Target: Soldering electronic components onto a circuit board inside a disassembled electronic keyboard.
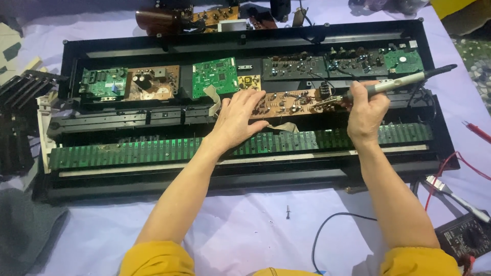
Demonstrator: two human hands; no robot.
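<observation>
The person's left hand (238, 116) lies flat, fingers spread and open, pressing down on the left end of a brown circuit board (294, 102) that sits tilted across the middle of an opened black keyboard chassis (245, 46). The right hand (365, 110) is closed around the grey handle of a soldering iron (404, 82), held like a pen, with its metal tip touching the right end of the same brown board; the iron's dark cord end points up and to the right. Behind the board, along the back of the chassis, lie several other boards: a green one (216, 76) just above the left hand, a small yellow one (249, 82) beside it, and a dark one (294, 67) further right. In front of the hands runs a long green strip of key contacts (133, 151). The chassis rests on a pale lilac cloth (245, 230), where a small screw (288, 211) lies near a black cable (332, 225). A multimeter (465, 237) sits at the lower right, a red probe (478, 132) well above it. Both sleeves are yellow.
</observation>
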